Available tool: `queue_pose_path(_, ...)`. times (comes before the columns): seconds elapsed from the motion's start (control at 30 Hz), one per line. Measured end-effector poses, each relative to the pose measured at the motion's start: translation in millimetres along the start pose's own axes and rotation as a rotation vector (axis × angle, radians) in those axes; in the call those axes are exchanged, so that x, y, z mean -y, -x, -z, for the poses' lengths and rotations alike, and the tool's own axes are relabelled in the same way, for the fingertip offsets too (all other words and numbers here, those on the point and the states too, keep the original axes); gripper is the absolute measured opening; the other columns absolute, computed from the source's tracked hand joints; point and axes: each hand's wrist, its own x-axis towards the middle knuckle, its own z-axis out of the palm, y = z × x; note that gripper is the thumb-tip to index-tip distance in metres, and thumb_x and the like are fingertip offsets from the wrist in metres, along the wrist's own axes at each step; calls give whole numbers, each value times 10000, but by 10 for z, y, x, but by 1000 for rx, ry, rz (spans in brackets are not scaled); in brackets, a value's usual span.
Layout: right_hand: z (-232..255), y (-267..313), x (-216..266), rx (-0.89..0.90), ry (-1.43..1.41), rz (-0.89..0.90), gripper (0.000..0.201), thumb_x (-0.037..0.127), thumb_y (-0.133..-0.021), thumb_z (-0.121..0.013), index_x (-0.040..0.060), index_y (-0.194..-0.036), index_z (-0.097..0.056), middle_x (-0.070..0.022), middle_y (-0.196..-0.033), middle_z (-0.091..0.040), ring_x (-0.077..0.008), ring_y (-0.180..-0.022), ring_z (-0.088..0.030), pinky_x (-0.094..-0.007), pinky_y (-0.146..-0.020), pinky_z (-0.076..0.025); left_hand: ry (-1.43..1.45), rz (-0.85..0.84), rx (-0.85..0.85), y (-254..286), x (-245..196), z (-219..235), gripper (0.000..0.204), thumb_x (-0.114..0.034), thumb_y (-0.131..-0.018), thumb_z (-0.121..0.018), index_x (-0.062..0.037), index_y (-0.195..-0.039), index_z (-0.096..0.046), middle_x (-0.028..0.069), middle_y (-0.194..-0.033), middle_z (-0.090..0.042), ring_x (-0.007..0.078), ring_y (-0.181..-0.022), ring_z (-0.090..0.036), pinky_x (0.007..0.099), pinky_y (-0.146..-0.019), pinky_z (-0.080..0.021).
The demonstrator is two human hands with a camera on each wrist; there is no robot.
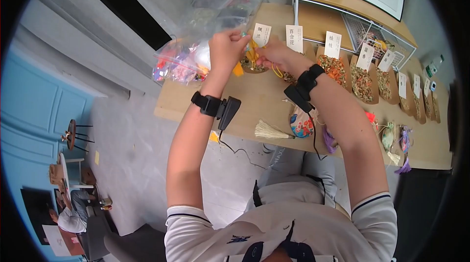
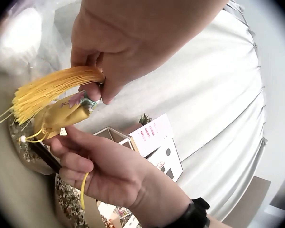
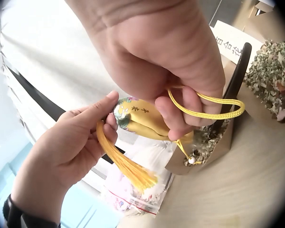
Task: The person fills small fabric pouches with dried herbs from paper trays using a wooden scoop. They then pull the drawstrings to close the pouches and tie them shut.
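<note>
Both hands hold a small yellow embroidered sachet above the herb trays. My left hand pinches its patterned end, where a yellow tassel hangs from the fingers. At the sachet's gathered end, my right hand grips the cloth. A yellow cord loop runs through the right fingers, and a white bead hangs on the drawstring. Right behind the right hand a dark handle slants out of a tray of dried herbs.
Labelled trays of dried herbs line the table. Clear bags lie at its left end. A cream tassel, a floral sachet and several other sachets lie along the front edge. A shelf stands behind.
</note>
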Motion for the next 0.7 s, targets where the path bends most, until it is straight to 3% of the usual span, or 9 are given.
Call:
queue_pose_path(0.13,41,-70,-12,32,-36,-1,210,170,-981,-604,-34,-947,-643,-111,-752,-677,-137,-547,-561,-299,-434,-404,-50,2,22,-72,-33,-33,456,-224,-803,-815,123,-1068,-687,116,-842,-749,112,-657,-669,253,-616,-539)
queue_pose_path(0.23,54,-93,-16,27,-204,-36,194,153,-989,-587,-36,-962,-621,-121,-760,-663,-124,-527,-535,-271,-421,-382,-131,-129,-27,-89,-18,-50,449,-251,-780,-820,64,-1082,-714,126,-898,-750,153,-756,-696,292,-692,-549)
queue_pose_path(0.43,52,-53,17,-26,-405,-69,157,113,-1007,-555,-40,-1026,-579,-130,-773,-644,-102,-502,-499,-232,-412,-364,-259,-177,3,-231,28,-94,408,-301,-800,-776,-75,-1137,-740,130,-893,-735,203,-842,-702,330,-760,-530)
queue_pose_path(0.53,52,-38,28,-16,-405,-81,142,107,-1011,-549,-29,-1044,-576,-127,-781,-645,-93,-506,-499,-232,-413,-368,-175,-142,17,-219,-80,-131,352,-272,-793,-769,-29,-1047,-749,191,-844,-721,366,-803,-701,424,-758,-542)
queue_pose_path(0.7,52,-67,14,22,-442,-105,117,105,-1010,-552,-4,-1044,-580,-110,-767,-637,-82,-491,-482,-220,-407,-362,-321,-243,-29,-266,-165,-192,277,-233,-825,-735,-5,-983,-747,233,-868,-705,401,-822,-687,468,-764,-536)
